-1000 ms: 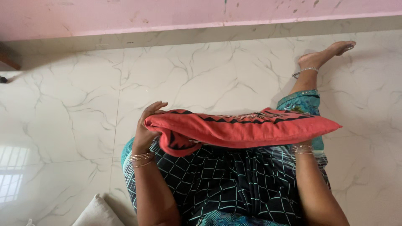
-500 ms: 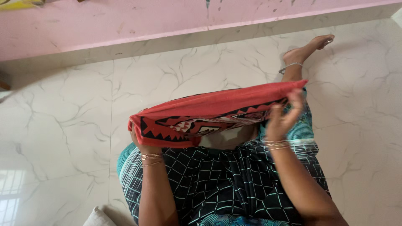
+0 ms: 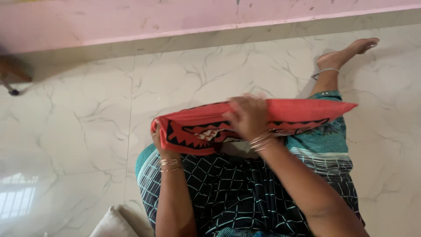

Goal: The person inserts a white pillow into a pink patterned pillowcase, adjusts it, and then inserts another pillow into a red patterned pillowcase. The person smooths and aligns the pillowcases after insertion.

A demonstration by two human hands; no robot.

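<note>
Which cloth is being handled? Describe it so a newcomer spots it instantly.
On the white marble floor, a seated person's lap holds a coral-red cushion cover. The left hand grips its end; the right hand lies on top. Only it has black zigzag trim.

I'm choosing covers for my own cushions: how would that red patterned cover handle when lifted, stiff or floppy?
Probably floppy: the red cover folds and curls at the end that the left hand holds. Likely light, since it stays up between the two hands. The right hand presses into its middle, so it seems soft, not fragile.
</note>
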